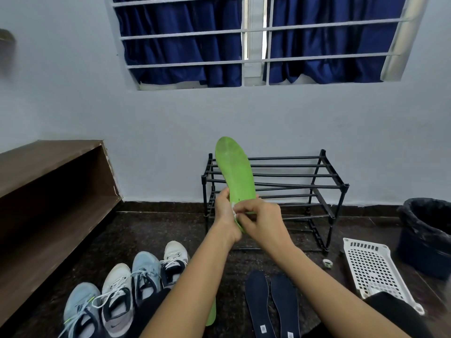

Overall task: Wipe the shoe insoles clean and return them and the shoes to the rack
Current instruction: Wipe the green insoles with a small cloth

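**Hands at work: left hand (pixel 225 211) grips green insole (pixel 235 172), right hand (pixel 258 220) wipes**

Nearest, well short of the rack (pixel 280 186): two navy insoles (pixel 258 306) lie flat side by side, and a second green insole (pixel 211 311) is partly hidden under the left arm. Nearer than the rack and to its left: four shoes (pixel 117 296) in a row. Just in front of the rack, the held insole stands upright, toe up, heel in the left hand's curled fingers. The right hand pinches a small white wipe (pixel 233 211) against its lower end, so strokes likely run upward along the long axis. Count: insoles four, shoes four, rack one. All are off the rack as yet.
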`<action>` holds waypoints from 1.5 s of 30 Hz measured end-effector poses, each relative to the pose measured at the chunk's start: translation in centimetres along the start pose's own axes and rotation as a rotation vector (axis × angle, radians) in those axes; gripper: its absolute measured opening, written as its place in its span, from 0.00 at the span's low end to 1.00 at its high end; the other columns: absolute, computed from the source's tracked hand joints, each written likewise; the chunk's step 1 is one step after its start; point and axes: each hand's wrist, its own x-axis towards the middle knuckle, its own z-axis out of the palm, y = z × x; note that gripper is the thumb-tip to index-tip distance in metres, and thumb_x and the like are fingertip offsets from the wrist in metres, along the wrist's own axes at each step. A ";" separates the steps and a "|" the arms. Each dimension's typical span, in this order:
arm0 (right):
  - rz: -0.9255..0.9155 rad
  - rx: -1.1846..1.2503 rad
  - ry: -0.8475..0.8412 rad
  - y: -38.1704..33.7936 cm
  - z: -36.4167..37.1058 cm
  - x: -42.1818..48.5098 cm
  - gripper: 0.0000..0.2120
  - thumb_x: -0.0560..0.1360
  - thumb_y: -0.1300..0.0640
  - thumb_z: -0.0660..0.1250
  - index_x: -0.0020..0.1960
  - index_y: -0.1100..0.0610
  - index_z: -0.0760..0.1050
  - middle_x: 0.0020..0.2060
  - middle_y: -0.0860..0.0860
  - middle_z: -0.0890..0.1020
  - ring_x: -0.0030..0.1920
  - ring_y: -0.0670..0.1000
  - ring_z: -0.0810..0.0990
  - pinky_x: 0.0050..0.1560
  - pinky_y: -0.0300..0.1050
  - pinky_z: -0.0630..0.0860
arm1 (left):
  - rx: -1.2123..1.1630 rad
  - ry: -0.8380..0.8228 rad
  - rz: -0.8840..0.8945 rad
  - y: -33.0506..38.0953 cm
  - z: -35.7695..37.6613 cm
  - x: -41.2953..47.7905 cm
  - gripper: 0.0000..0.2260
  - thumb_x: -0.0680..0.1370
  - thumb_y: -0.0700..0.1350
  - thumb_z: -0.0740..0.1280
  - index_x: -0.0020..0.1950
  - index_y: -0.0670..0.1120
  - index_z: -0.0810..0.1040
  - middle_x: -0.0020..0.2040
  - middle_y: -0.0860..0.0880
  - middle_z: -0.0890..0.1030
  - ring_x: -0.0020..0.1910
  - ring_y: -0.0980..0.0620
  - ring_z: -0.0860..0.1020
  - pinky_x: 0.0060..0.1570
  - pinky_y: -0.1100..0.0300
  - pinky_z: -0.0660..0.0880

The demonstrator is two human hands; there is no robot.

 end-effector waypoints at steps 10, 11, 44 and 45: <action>0.148 -0.004 0.051 1.2 -1.3 1.1 0.07 0.71 0.64 0.69 0.46 0.56 0.84 0.43 0.50 0.85 0.42 0.46 0.81 0.49 0.32 0.74 | 0.059 -0.071 -0.085 -2.4 0.5 -0.7 0.22 0.81 0.54 0.53 0.42 0.44 0.80 0.36 0.44 0.82 0.35 0.46 0.80 0.38 0.57 0.76; 0.149 -0.002 0.057 1.3 -1.4 1.1 0.07 0.71 0.64 0.69 0.46 0.55 0.84 0.42 0.50 0.85 0.43 0.45 0.82 0.50 0.34 0.75 | 0.070 -0.089 -0.097 -2.3 0.5 -0.9 0.21 0.81 0.54 0.53 0.42 0.44 0.80 0.35 0.44 0.82 0.34 0.46 0.81 0.38 0.57 0.75; 0.055 -0.055 -0.138 0.9 -1.0 -0.8 0.08 0.70 0.63 0.70 0.46 0.54 0.84 0.45 0.50 0.85 0.44 0.45 0.81 0.47 0.22 0.68 | -0.018 -0.051 -0.033 -1.0 -0.4 -0.2 0.22 0.80 0.54 0.55 0.44 0.38 0.79 0.37 0.39 0.80 0.35 0.44 0.79 0.38 0.56 0.77; 0.056 -0.059 -0.149 0.8 -0.8 -1.0 0.08 0.71 0.63 0.70 0.47 0.54 0.84 0.45 0.50 0.85 0.44 0.46 0.82 0.46 0.22 0.67 | -0.044 -0.039 -0.029 -0.9 -0.5 0.0 0.22 0.80 0.54 0.55 0.44 0.38 0.79 0.36 0.39 0.80 0.34 0.43 0.80 0.38 0.56 0.78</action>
